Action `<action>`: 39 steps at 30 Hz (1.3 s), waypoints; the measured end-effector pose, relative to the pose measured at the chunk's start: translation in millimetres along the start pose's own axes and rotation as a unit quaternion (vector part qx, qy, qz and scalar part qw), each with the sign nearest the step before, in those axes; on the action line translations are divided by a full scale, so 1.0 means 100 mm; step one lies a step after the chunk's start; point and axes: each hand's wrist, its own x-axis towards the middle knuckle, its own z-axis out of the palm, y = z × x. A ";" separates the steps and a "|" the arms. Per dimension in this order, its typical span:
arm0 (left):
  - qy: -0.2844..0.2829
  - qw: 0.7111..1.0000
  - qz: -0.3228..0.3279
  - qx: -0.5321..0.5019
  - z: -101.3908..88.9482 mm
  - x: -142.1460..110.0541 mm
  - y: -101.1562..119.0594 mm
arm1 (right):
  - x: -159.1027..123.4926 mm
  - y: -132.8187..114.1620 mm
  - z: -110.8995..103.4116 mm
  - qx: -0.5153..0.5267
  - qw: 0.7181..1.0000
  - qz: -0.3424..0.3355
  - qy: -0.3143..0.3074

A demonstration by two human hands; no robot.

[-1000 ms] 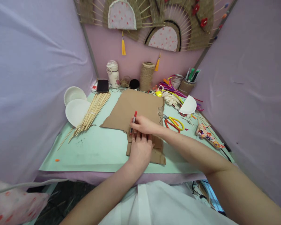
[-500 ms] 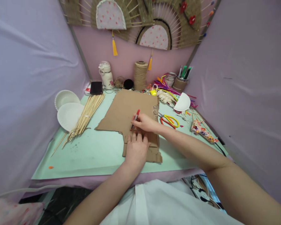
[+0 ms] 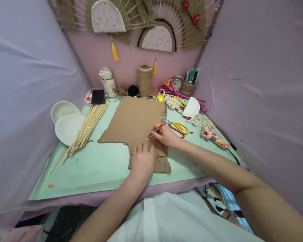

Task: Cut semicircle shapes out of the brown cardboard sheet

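A large, rough-edged piece of brown cardboard (image 3: pixel 138 116) lies flat on the table, with a narrower torn part toward me. My left hand (image 3: pixel 142 159) rests on that narrower part, fingers spread and palm down. In my right hand (image 3: pixel 165 136) is a red-capped marker (image 3: pixel 156 129), pinched between thumb and fingers. Its tip is low over the cardboard, just above my left fingertips; whether it touches, I cannot tell. Scissors (image 3: pixel 178 127) with yellow and red handles lie just beyond my right hand, by the cardboard's right edge.
Bamboo sticks (image 3: pixel 89 126) and white paper plates (image 3: pixel 68 129) lie on the left. Along the back stand a flask (image 3: pixel 107 82), a twine spool (image 3: pixel 144 80) and a pen holder (image 3: pixel 189 88). A patterned glue gun (image 3: pixel 213 136) with a cord lies right.
My right hand has moved right across the cardboard, and the marker has tilted over to the right. My left hand stays pressed on the cardboard. The whole view has shifted slightly.
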 end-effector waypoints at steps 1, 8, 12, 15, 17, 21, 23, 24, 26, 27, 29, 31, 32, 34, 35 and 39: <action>0.001 1.000 0.002 0.001 0.00 0.00 0.00 | -0.04 0.00 -0.01 -0.016 1.000 -0.005 0.006; -0.007 1.000 0.004 0.012 -0.02 0.01 0.00 | -0.32 0.04 -0.05 -0.135 0.988 -0.057 0.044; -0.001 1.000 0.004 0.016 -0.02 0.00 0.00 | -0.48 0.03 -0.05 -0.182 0.979 -0.066 0.058; 0.001 1.000 0.002 0.012 -0.02 0.00 0.00 | -0.61 0.01 -0.03 -0.212 0.973 -0.071 0.061; 0.000 1.000 0.000 0.009 -0.02 0.00 0.00 | -0.68 -0.01 -0.01 -0.231 0.968 -0.075 0.068; 0.004 1.000 -0.001 0.004 -0.02 0.00 0.00 | -0.83 -0.06 0.01 -0.269 0.956 -0.087 0.081; 0.005 1.000 -0.001 0.001 -0.02 0.00 0.00 | -0.90 -0.09 0.03 -0.291 0.948 -0.097 0.088; 0.005 1.000 -0.001 0.000 -0.01 0.00 0.00 | -0.94 -0.10 0.05 -0.303 0.943 -0.101 0.093; 0.006 1.000 0.001 -0.002 0.00 -0.01 0.00 | -1.00 -0.12 0.07 -0.321 0.936 -0.109 0.097; 0.007 1.000 0.002 -0.003 0.00 -0.01 0.00 | -1.04 -0.13 0.09 -0.326 0.934 -0.111 0.095; 0.011 1.000 0.004 -0.005 0.01 -0.01 0.00 | -1.09 -0.14 0.11 -0.327 0.934 -0.110 0.087; 0.016 1.000 0.004 -0.007 0.01 -0.01 -0.01 | -1.14 -0.17 0.11 -0.312 0.941 -0.107 0.077; 0.017 1.000 0.004 -0.008 0.01 -0.01 -0.01 | -1.16 -0.19 0.10 -0.299 0.946 -0.103 0.075; 0.019 1.000 0.003 -0.012 0.00 -0.01 -0.01 | -1.19 -0.25 0.07 -0.267 0.956 -0.095 0.076; 0.019 1.000 0.002 -0.012 0.00 -0.01 -0.01 | -1.20 -0.29 0.04 -0.251 0.961 -0.090 0.080; 0.016 1.000 0.002 -0.001 0.00 -0.01 0.00 | -1.24 -0.38 -0.05 -0.198 0.970 -0.076 0.115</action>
